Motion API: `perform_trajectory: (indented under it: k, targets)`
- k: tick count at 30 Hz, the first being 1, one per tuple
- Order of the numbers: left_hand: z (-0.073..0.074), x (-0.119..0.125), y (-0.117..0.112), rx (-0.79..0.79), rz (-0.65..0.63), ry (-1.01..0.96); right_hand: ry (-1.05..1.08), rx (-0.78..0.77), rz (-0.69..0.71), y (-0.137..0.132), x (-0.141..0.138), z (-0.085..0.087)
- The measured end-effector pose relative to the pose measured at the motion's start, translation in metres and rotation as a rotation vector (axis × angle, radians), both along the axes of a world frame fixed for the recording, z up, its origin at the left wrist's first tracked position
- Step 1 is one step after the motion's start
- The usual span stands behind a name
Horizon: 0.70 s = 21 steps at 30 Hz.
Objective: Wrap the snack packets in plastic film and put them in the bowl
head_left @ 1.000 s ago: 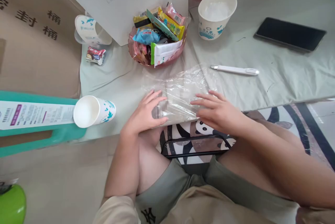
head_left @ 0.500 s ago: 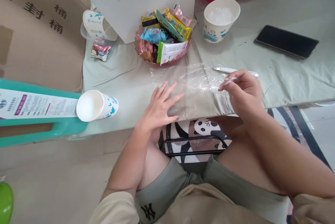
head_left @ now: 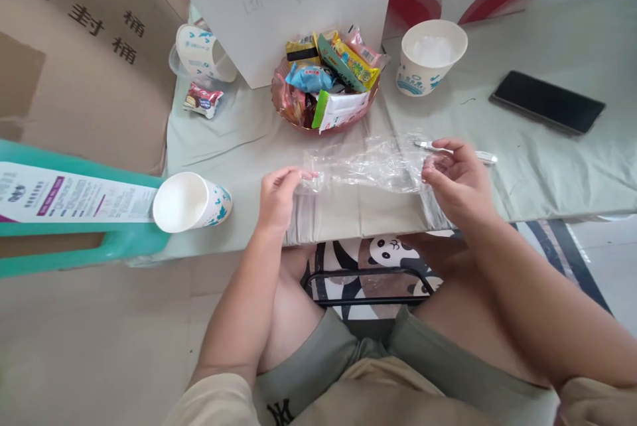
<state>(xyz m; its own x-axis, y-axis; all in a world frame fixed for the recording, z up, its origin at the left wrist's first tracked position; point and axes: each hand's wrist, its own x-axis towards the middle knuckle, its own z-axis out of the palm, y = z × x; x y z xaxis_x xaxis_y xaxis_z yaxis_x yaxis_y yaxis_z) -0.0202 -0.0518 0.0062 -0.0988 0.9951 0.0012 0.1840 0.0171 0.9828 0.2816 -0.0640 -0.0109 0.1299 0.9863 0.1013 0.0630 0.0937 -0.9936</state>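
Observation:
A crumpled sheet of clear plastic film (head_left: 371, 164) stretches between my two hands, just above or on the cloth near the table's front edge. My left hand (head_left: 279, 197) pinches its left end between thumb and fingers. At the other end, my right hand (head_left: 460, 180) is closed on a bunched part of the film. Behind the right fingers lies a thin white tool (head_left: 485, 157), partly hidden, its kind unclear. A pink glass bowl (head_left: 323, 129) heaped with wrapped snacks stands beyond the film.
A paper cup (head_left: 192, 202) lies tilted at the left beside a teal handled container (head_left: 124, 240). Another paper cup (head_left: 421, 77) with whitish contents stands behind. A phone (head_left: 547, 102) lies at right, a wrapped snack (head_left: 203, 101) at back left. Boxes (head_left: 298, 8) line the back.
My left hand has gone from spread fingers to a pinch on the film's left end, moving slightly left. My right hand keeps its hold. The view has shifted a little.

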Motion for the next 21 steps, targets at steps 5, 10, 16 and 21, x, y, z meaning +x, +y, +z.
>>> perform_trajectory:
  k: [5, 10, 16, 21]
  targets:
    - [0.004, -0.011, -0.005, 0.096, -0.182, 0.155, 0.001, -0.010, 0.033, 0.001, 0.001, -0.007]
    - [-0.003, -0.004, -0.005, 0.136, -0.154, 0.329, -0.069, 0.019, 0.075, 0.001, -0.001, -0.006]
    - [-0.010, -0.008, 0.001, 0.118, 0.031, 0.005, -0.115, -0.112, 0.087, 0.000, 0.003, -0.008]
    - [-0.003, -0.012, -0.001, 0.038, 0.031, -0.020, 0.093, -0.034, -0.097, 0.005, -0.003, -0.010]
